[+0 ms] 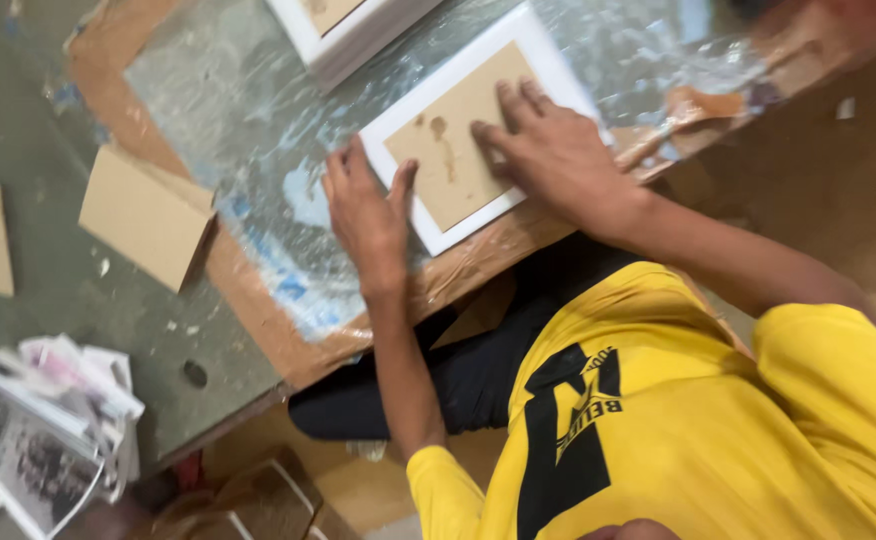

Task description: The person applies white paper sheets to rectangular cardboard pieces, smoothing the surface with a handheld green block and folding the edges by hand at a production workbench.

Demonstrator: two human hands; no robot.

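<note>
Scuffed and smeared with pale paint, the counter (258, 110) carries a white picture frame (481, 135) lying face down, its brown backing board (458, 140) uppermost. The left hand (366, 215) presses flat at the frame's near corner; the right hand (556, 150) lies spread on the board. Neither grip closes on anything. The frame looks light, stiff and probably fragile, so its rigid outer edges seem the safest hold.

white frames (428, 232): 2 (one partly cropped) | loose cardboard pieces (143, 215): 2
</note>
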